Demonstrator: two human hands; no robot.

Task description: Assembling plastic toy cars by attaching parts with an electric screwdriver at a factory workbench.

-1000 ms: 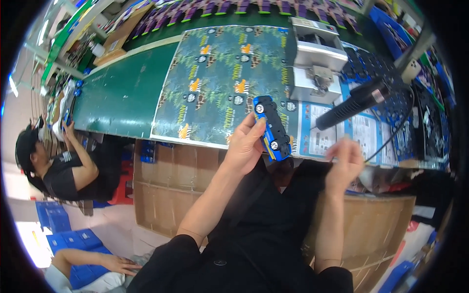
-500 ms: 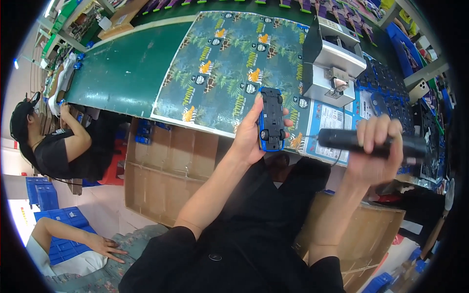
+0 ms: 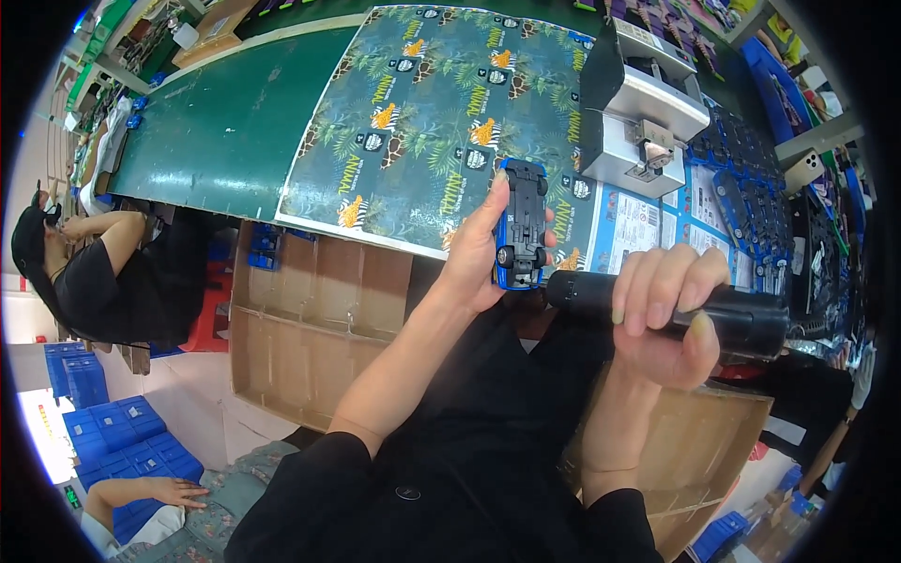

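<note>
My left hand point(image 3: 474, 253) is closed round a blue toy car point(image 3: 522, 220), thumb along its left side and fingertips showing at the right. The car's black underside with its wheels faces me. In my right hand point(image 3: 671, 314) is a black electric screwdriver point(image 3: 584, 293), held level with its narrow end pointing left. That end is close to the car's lower end; whether they touch I cannot tell. Both hands are over the near edge of the bench, where a sheet printed with jungle animals point(image 3: 375, 178) lies.
A silver box-shaped machine point(image 3: 627, 155) stands on the bench, right of centre. Rows of dark toy car parts point(image 3: 737, 211) lie beyond it. Cardboard trays point(image 3: 310, 347) sit below the bench edge. One person point(image 3: 84, 263) sits far left, another person's arm point(image 3: 141, 490) shows lower left, near blue crates point(image 3: 122, 427).
My right hand has brought the screwdriver leftward and slightly down, so its narrow end is now near the car. My left hand keeps holding the car in nearly the same place.
</note>
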